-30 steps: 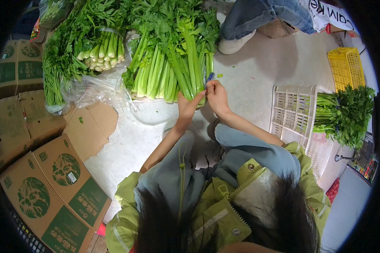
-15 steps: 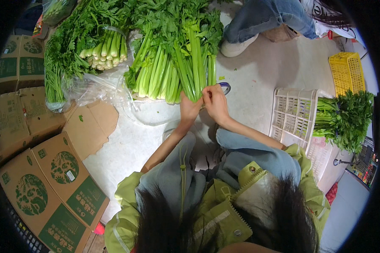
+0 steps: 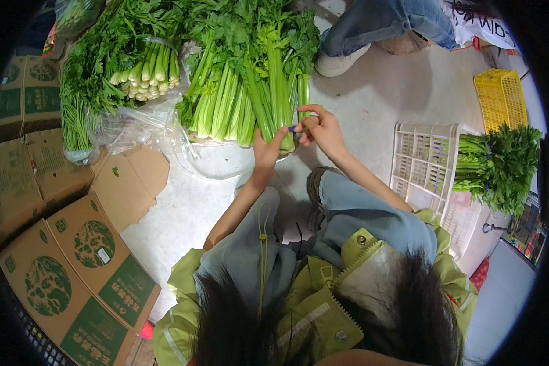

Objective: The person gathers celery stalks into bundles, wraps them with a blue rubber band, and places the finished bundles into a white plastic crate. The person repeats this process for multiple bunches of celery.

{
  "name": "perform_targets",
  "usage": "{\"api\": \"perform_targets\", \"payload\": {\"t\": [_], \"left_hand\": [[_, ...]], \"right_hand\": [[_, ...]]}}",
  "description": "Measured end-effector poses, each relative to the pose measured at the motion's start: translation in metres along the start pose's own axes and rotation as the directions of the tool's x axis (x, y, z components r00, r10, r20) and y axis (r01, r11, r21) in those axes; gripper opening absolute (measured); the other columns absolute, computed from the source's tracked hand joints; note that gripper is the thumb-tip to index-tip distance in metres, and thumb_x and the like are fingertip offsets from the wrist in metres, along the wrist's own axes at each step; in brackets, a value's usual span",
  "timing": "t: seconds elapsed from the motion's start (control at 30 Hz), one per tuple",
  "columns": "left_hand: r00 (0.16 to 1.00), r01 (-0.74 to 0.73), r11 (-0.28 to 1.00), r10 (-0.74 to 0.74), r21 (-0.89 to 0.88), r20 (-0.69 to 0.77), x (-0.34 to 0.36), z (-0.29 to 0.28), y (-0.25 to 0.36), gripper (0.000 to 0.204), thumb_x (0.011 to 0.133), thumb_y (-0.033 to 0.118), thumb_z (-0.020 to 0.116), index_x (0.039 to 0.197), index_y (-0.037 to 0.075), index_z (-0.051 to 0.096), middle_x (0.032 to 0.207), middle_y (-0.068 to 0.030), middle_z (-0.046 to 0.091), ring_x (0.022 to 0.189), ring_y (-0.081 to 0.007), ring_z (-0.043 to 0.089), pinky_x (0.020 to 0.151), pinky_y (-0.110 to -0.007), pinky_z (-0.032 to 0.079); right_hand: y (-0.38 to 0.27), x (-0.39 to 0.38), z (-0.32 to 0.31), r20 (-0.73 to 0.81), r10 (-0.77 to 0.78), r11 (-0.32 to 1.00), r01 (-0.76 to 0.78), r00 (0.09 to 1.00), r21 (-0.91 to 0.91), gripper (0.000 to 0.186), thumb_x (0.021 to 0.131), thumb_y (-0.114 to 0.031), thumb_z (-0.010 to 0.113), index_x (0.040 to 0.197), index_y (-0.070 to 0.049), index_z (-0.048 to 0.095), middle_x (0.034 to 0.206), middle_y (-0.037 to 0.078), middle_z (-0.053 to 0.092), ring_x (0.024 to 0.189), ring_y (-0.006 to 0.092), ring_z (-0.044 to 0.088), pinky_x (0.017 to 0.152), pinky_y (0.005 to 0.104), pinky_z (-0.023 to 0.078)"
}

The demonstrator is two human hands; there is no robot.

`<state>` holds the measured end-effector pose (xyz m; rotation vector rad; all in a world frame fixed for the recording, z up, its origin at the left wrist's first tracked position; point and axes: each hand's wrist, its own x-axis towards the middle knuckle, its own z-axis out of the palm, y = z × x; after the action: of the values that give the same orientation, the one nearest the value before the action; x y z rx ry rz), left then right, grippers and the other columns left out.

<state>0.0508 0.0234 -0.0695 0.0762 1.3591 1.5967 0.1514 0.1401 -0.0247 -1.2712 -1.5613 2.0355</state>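
Note:
A big heap of celery (image 3: 250,79) lies on clear plastic sheeting (image 3: 158,131) on the floor in front of me. My left hand (image 3: 266,148) grips the lower stalks of one celery bunch (image 3: 280,107) at the heap's right side. My right hand (image 3: 321,127) is right beside it, pinching a small blue band (image 3: 293,129) against the same stalks. My knees and a yellow-green jacket fill the lower middle of the view.
Flattened and stacked cardboard boxes (image 3: 73,244) with green prints line the left. A white plastic crate (image 3: 427,161) stands at the right, with a tied celery bunch (image 3: 497,165) beside it and a yellow crate (image 3: 500,100) behind. Another person's jeans leg and shoe (image 3: 341,61) are at the top.
Both hands have stayed together at the celery bunch's stalks. The right hand has shifted slightly and the blue band now sits between the two hands.

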Motion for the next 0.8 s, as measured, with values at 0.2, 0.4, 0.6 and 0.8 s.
{"api": "perform_targets", "payload": {"t": [0.2,0.4,0.6,0.8], "left_hand": [[0.988,-0.024,0.998,0.033,-0.059,0.154,-0.002,-0.009,0.009,0.037,0.091,0.023,0.06,0.117,0.0,0.048,0.099,-0.0086,0.061,0.083,-0.0151,0.064,0.066,-0.029,0.054],[0.988,0.088,0.996,-0.084,-0.029,0.129,-0.005,-0.021,0.015,0.037,0.091,0.028,0.056,0.118,0.003,0.047,0.097,-0.0071,0.061,0.083,-0.0162,0.064,0.068,-0.03,0.055],[0.961,0.179,0.981,-0.159,-0.071,0.227,0.004,-0.038,0.009,0.047,0.091,0.034,0.052,0.126,0.003,0.044,0.104,-0.0116,0.062,0.091,-0.0223,0.065,0.079,-0.037,0.056],[0.934,0.224,0.962,-0.167,-0.154,0.315,0.011,-0.059,-0.018,0.058,0.09,0.041,0.051,0.125,-0.005,0.046,0.113,-0.0179,0.061,0.101,-0.0288,0.063,0.088,-0.046,0.052]], "right_hand": [[-0.02,0.025,-0.038,-0.066,-0.051,0.861,0.01,0.996,-0.509,0.024,0.087,-0.021,0.056,0.099,-0.003,0.066,0.063,0.007,0.064,0.049,0.0161,0.059,0.048,0.0312,0.046],[-0.016,0.126,-0.001,0.119,0.12,0.946,-0.078,0.986,-0.314,0.076,0.086,-0.044,0.059,0.139,0.003,0.033,0.119,0.023,0.057,0.107,0.0286,0.059,0.087,0.0336,0.048],[-0.008,0.167,0.065,0.151,-0.111,0.902,0.163,0.982,-0.401,0.085,0.072,-0.017,0.067,0.144,-0.001,0.026,0.139,0.021,0.038,0.124,0.0329,0.043,0.104,0.0383,0.036],[-0.013,0.147,0.079,0.154,-0.328,0.84,0.363,0.932,-0.403,0.088,0.074,-0.021,0.065,0.147,-0.001,0.02,0.149,0.026,0.017,0.138,0.0389,0.021,0.114,0.0403,0.02]]}}
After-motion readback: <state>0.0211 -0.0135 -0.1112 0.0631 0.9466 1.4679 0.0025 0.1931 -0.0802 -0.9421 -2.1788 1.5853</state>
